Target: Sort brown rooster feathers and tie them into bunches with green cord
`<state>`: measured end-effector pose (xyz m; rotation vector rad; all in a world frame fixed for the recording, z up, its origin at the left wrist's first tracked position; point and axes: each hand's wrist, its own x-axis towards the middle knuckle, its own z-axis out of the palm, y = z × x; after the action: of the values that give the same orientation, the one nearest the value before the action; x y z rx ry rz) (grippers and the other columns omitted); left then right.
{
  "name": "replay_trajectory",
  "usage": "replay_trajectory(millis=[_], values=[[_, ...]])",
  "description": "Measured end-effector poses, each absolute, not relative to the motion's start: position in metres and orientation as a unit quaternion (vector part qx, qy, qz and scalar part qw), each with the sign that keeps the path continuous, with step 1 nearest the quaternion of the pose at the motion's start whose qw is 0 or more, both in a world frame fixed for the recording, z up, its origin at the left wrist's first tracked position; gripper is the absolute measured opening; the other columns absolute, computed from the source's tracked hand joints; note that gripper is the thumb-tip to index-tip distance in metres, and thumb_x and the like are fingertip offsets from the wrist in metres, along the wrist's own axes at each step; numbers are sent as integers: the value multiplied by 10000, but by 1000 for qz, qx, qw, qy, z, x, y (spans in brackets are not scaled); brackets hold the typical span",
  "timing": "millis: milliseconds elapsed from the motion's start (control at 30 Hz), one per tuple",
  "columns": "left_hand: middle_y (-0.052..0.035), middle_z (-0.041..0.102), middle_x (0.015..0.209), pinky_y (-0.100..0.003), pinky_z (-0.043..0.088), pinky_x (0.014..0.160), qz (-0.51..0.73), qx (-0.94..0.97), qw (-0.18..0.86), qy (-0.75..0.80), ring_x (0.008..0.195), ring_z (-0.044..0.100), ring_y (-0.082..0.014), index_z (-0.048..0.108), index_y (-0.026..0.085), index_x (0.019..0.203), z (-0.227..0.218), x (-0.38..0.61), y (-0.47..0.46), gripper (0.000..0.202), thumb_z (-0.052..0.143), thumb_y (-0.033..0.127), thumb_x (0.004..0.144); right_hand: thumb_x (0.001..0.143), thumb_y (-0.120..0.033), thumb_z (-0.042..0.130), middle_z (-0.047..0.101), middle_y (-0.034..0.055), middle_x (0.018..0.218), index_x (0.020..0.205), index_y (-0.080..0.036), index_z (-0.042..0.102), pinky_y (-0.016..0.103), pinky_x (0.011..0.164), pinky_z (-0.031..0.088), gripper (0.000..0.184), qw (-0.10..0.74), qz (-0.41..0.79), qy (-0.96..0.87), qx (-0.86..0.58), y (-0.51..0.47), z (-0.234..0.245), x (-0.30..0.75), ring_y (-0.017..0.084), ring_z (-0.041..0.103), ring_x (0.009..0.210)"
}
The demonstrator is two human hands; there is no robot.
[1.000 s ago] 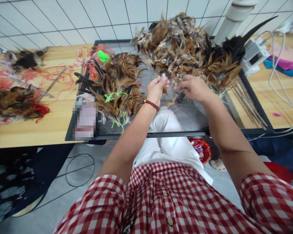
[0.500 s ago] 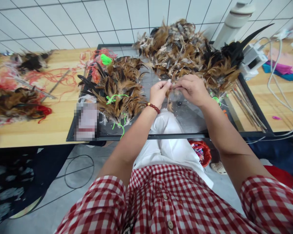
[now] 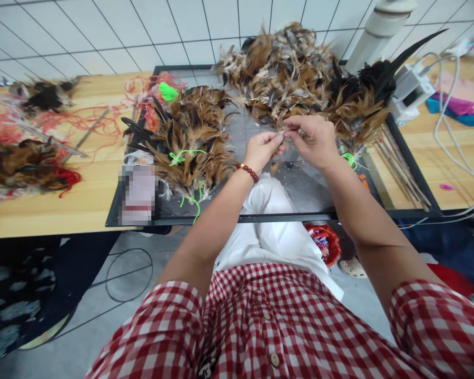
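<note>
My left hand [image 3: 264, 150], with a bead bracelet at the wrist, is closed in a pinch on a small pale piece that looks like a feather's base. Close against it, my right hand [image 3: 314, 138] has thumb and forefinger pinched at the same spot; what lies between them is too small to make out. Behind both hands spreads a large heap of brown feathers [image 3: 278, 76]. Left of my left hand lies a second pile of brown and black feathers [image 3: 197, 131], with a green string [image 3: 186, 155] across it. Both piles rest on a dark-framed glass panel [image 3: 296, 181].
A blurred-out flat object [image 3: 137, 195] lies at the panel's left corner. Thin sticks [image 3: 405, 168] and a white charger with cables [image 3: 413, 87] are on the right. A white pipe [image 3: 379, 34] rises behind. Red strings [image 3: 82, 121] and more feathers [image 3: 23, 166] cover the left table.
My fingertips have shifted slightly right. The brown feather part that hung below them is now mostly out of sight. The whole view has moved a little.
</note>
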<state>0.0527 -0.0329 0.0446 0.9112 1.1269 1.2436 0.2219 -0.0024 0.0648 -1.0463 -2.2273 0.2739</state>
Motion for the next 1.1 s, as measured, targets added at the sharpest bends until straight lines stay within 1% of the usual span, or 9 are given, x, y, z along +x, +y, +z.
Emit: replay_trajectory(millis=[67, 133, 233, 300, 567, 800, 933, 1000, 1100], values=[[38, 681, 602, -168, 529, 612, 530, 381, 590, 475, 536, 610, -45, 698, 168, 764, 48, 53, -35, 295, 888, 382, 834, 1036, -486, 567, 814, 116, 1165, 1310, -286, 735, 533, 1087, 532, 379, 344, 113, -844, -397, -1, 62, 222, 339, 742, 1144], [52, 653, 588, -153, 502, 589, 529, 371, 601, 471, 516, 581, -31, 697, 163, 769, 53, 52, -37, 273, 870, 353, 858, 1024, -544, 592, 812, 113, 1144, 1308, -284, 745, 533, 1061, 550, 414, 392, 126, -827, -383, 4, 57, 221, 335, 752, 1109], [63, 631, 593, -135, 468, 569, 530, 347, 620, 463, 512, 562, -16, 704, 161, 800, 59, 51, -40, 258, 820, 362, 911, 997, -639, 621, 812, 91, 1085, 1183, -289, 807, 500, 993, 585, 437, 467, 154, -795, -353, 13, 52, 221, 303, 763, 1044], [66, 620, 593, -132, 463, 566, 530, 327, 637, 453, 509, 555, -12, 709, 162, 820, 61, 50, -41, 256, 808, 374, 923, 976, -666, 648, 814, 74, 1021, 1076, -299, 839, 478, 947, 604, 426, 489, 179, -786, -334, 17, 51, 221, 276, 762, 995], [64, 639, 619, -146, 476, 578, 529, 299, 664, 435, 531, 585, -20, 730, 166, 894, 63, 50, -42, 208, 811, 355, 921, 929, -620, 750, 814, 51, 961, 986, -339, 870, 455, 890, 614, 311, 484, 227, -792, -294, 13, 55, 217, 248, 756, 934], [71, 613, 580, -154, 461, 565, 528, 318, 660, 429, 503, 560, -22, 681, 162, 801, 61, 50, -41, 233, 813, 314, 918, 882, -691, 765, 802, 51, 987, 1054, -317, 857, 483, 939, 612, 422, 472, 264, -779, -317, 14, 54, 219, 264, 744, 983], [67, 615, 566, -162, 461, 566, 512, 347, 669, 411, 494, 558, -26, 662, 155, 748, 61, 49, -42, 257, 823, 281, 904, 837, -749, 775, 779, 41, 978, 1101, -324, 841, 435, 908, 615, 505, 461, 322, -767, -310, 14, 54, 220, 239, 730, 974], [61, 624, 566, -165, 459, 563, 501, 364, 676, 399, 496, 563, -30, 669, 150, 743, 60, 48, -43, 251, 828, 269, 897, 815, -768, 782, 768, 36, 963, 1068, -317, 838, 404, 875, 613, 520, 453, 346, -764, -301, 13, 56, 219, 222, 722, 948], [55, 636, 570, -169, 470, 579, 489, 378, 683, 390, 506, 572, -33, 689, 142, 749, 59, 47, -44, 238, 849, 265, 875, 799, -781, 787, 745, 39, 897, 912, -269, 819, 373, 817, 599, 525, 445, 372, -763, -285, 11, 60, 220, 198, 697, 862]])
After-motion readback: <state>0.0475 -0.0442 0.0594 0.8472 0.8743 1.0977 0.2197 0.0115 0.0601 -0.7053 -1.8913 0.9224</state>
